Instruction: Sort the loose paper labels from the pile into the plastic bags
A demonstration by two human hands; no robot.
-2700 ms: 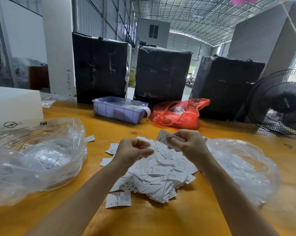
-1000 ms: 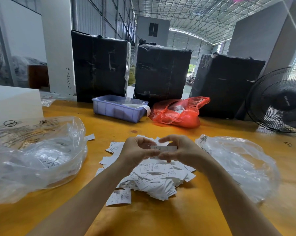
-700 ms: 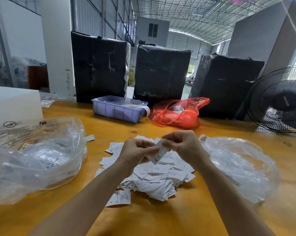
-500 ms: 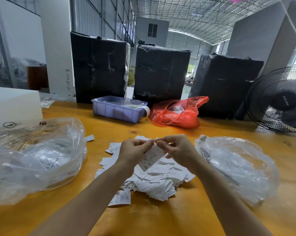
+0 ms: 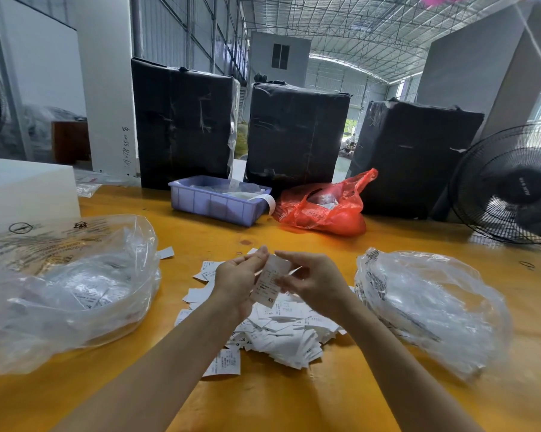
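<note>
A pile of loose white paper labels (image 5: pixel 286 333) lies on the yellow table (image 5: pixel 294 397) in front of me. Above the pile I hold up one label (image 5: pixel 267 286) printed "XS". My left hand (image 5: pixel 235 283) pinches its top edge. My right hand (image 5: pixel 314 283) holds its right side, with the fingers curled onto the paper. A clear plastic bag (image 5: pixel 70 291) holding labels sits to the left of the pile. A second clear plastic bag (image 5: pixel 431 310) lies to the right.
A purple tray (image 5: pixel 213 205) and a red plastic bag (image 5: pixel 322 210) sit at the table's far side, before three black-wrapped bales (image 5: pixel 294 132). A black fan (image 5: pixel 512 188) stands far right, a white block (image 5: pixel 23 188) far left. Stray labels (image 5: pixel 224 363) lie near the pile.
Both hands lifted one label from the pile and turned it from flat to hanging upright between them. The left hand now pinches its top, and the printed side faces me.
</note>
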